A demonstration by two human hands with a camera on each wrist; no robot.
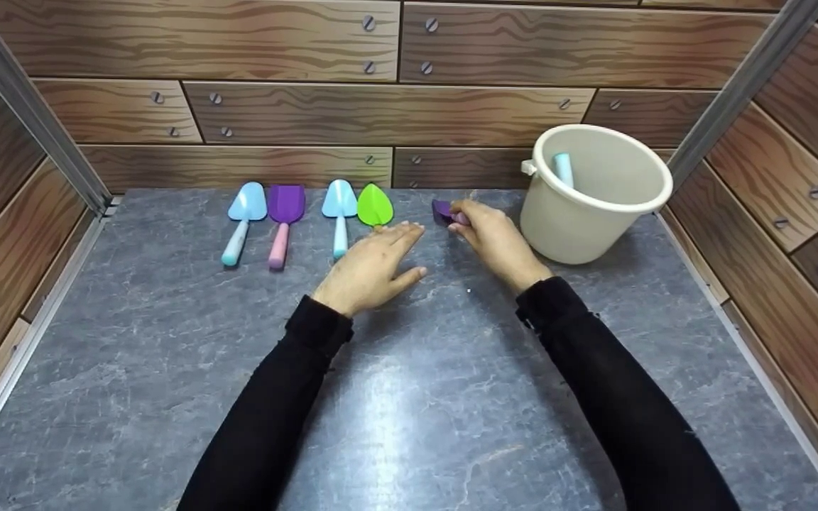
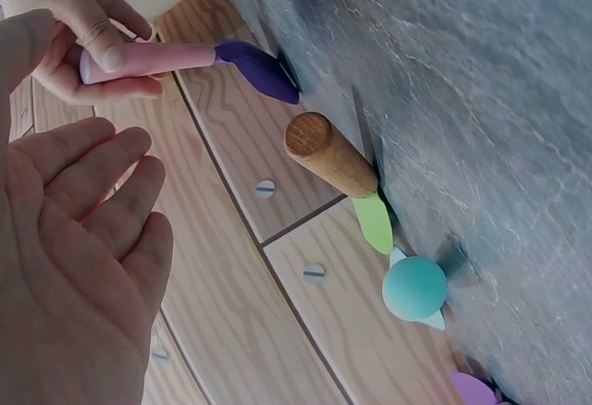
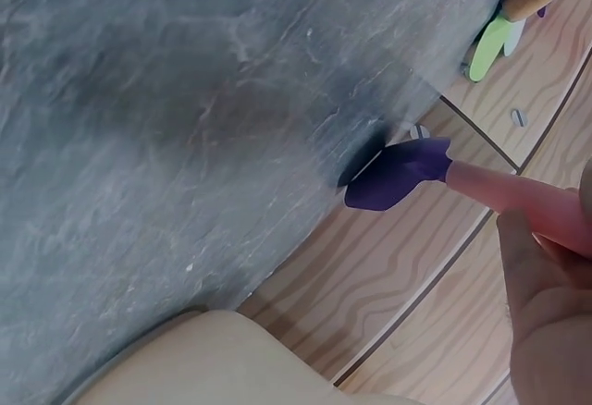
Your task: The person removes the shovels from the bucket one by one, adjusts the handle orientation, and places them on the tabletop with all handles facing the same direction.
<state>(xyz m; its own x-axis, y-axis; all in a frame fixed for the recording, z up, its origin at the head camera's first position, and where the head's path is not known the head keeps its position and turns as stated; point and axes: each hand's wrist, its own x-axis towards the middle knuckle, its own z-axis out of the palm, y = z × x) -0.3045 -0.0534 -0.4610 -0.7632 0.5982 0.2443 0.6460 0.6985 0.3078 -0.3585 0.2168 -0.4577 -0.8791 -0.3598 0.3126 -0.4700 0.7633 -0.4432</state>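
My right hand grips the pink handle of a purple hand shovel, its blade tipped down close over the grey surface, left of the bucket. My left hand holds nothing. Its fingers are extended, over the wooden handle of a green trowel in the head view; the left wrist view shows that wooden handle apart from the hand. Beside the green trowel lies a light blue trowel. Farther left are a purple shovel with a pink handle and another light blue trowel.
A cream bucket stands at the back right, with a light blue handle sticking up inside it. Wood-patterned walls enclose the back and sides of the grey marbled surface.
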